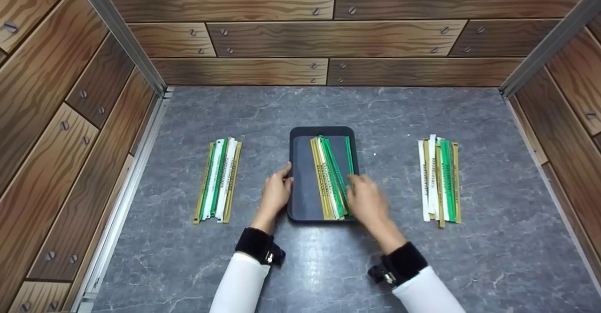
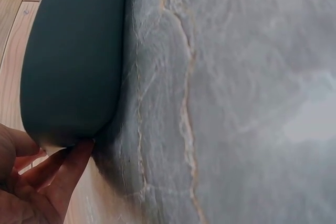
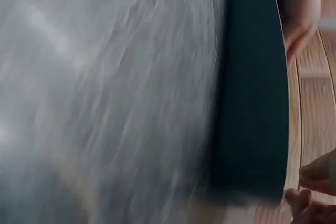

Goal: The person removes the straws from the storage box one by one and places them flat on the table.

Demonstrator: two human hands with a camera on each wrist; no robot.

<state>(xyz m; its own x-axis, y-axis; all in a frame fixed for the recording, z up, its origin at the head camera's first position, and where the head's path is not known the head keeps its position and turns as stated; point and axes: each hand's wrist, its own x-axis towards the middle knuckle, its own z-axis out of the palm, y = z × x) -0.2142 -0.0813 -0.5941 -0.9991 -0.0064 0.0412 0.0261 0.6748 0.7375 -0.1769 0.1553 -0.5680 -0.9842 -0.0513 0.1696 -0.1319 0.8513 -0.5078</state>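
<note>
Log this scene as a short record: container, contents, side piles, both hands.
container: dark tray on grey marbled surface
contents: slim gold, white and green sticks
left pile: same three colours
right pile: same three colours
left hand: touching tray's left side
right hand: at tray's right side, blurred; hold unclear

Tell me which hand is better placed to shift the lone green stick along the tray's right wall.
Likely the right hand: it is right beside the green stick. The left hand touches the tray on its left side, farther away.
</note>
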